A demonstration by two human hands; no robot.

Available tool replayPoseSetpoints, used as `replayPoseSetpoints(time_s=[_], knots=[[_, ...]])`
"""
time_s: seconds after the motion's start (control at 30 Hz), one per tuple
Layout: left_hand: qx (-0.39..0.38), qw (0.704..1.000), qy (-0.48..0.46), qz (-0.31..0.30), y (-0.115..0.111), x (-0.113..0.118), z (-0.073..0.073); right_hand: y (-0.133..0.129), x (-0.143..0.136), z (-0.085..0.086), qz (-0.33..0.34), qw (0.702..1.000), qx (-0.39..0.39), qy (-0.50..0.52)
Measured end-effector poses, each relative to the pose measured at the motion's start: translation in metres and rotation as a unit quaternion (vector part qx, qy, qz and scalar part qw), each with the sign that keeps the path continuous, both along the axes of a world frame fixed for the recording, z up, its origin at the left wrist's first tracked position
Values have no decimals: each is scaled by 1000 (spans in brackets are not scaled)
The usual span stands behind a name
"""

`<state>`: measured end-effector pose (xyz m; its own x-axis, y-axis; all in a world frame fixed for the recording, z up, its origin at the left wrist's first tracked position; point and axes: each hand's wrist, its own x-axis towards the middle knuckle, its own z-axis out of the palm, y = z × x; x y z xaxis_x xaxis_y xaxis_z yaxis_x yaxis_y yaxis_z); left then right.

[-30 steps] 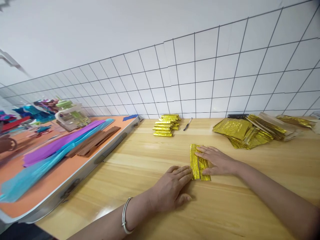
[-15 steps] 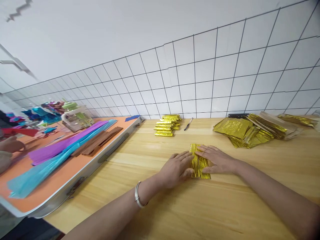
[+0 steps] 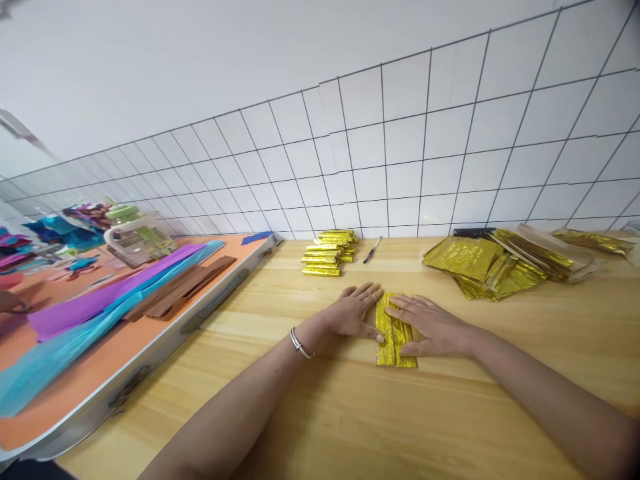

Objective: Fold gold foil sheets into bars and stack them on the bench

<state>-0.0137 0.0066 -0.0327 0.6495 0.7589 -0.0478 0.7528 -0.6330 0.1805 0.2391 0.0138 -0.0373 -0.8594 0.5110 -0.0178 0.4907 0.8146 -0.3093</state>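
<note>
A sheet of shiny gold foil paper [image 3: 387, 353] lies on the wooden table, its two sides folded inward so that they meet along a middle seam. My left hand [image 3: 354, 312], palm down with fingers spread, rests at the sheet's left edge, thumb on the foil. On the right half lies my right hand [image 3: 431, 327], flat, its fingertips reaching toward the seam. Neither hand grips anything. Farther back, several narrow folded gold strips [image 3: 323, 257] form a stack. To the right spreads a pile of gold foil sheets [image 3: 465, 257].
A pen [image 3: 373, 250] lies near the gridded wall [image 3: 400, 153]. At left, an orange-topped table [image 3: 100, 373] with a metal edge carries purple paper [image 3: 115, 290], blue paper [image 3: 45, 373], brown strips [image 3: 185, 287] and a clear container [image 3: 140, 237]. Part of another person's hand [image 3: 10, 302] shows at the far left.
My left hand has shifted slightly up and left, uncovering more of the foil's left half. My right hand stays on the right half. The whole view has turned a little.
</note>
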Motion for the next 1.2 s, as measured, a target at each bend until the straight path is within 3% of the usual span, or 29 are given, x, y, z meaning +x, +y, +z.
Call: replayPoseSetpoints(time_s=[0.17,0.4,0.53,0.87,1.2], knots=[[76,996,-50,7,-23,9,8,1,0,-1,4,1000,-4,3],[79,985,-119,-102,-71,21,4,2,-1,-2,6,1000,-7,1],[65,983,-100,-137,-73,22,1,1,-2,-1,5,1000,-7,-6],[57,981,-120,-141,-73,21,-3,8,3,-4,12,1000,1,7],[47,981,-127,-140,-74,22,2,16,2,-17,-140,985,98,3]])
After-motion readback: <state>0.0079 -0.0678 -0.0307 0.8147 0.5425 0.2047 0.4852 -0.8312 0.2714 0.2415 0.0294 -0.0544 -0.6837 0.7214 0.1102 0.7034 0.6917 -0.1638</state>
